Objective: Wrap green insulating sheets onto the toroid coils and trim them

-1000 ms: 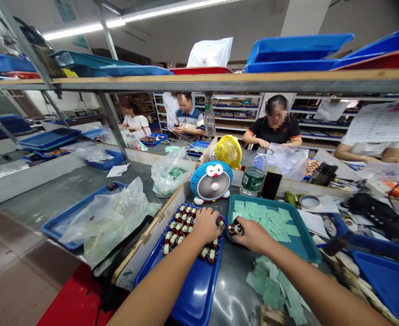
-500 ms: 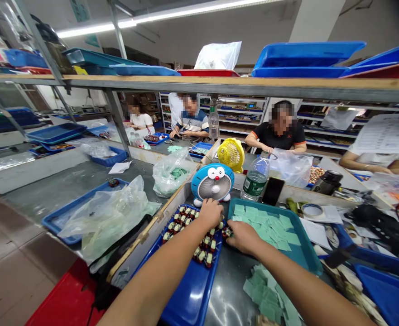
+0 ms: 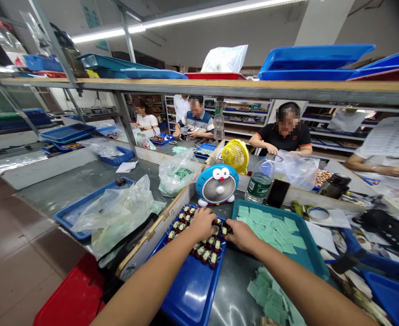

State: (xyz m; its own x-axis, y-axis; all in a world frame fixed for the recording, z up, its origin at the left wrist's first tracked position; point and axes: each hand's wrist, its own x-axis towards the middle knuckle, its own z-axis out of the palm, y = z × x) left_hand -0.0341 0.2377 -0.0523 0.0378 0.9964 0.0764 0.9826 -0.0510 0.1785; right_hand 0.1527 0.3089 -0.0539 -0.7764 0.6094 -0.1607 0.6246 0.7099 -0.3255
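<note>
A blue tray (image 3: 189, 296) holds rows of small wound coils (image 3: 206, 256) with dark red sides, pale green tops and thin wire ends. My left hand (image 3: 203, 224) reaches over the rows with fingers curled down; whatever is between its fingertips is hidden. At the tray's right edge, my right hand (image 3: 240, 234) pinches one small coil (image 3: 224, 231) between thumb and fingers. Beside that hand lies a teal tray (image 3: 313, 246) spread with light green paper pieces (image 3: 270, 226). More green pieces (image 3: 270, 296) are heaped on the grey table in front of it.
A blue cartoon-faced fan (image 3: 217, 185), a yellow fan (image 3: 235, 156), a water bottle (image 3: 259, 181) and a phone (image 3: 278, 194) stand behind the trays. A wooden-edged divider (image 3: 151, 233) runs along the left. Overhead is a shelf (image 3: 199, 86) with trays. Several people work across the tables.
My view has shifted slightly, moving the scene to the right. My left hand has come back a little toward me over the coils; my right hand's coil now sits at the tray's edge.
</note>
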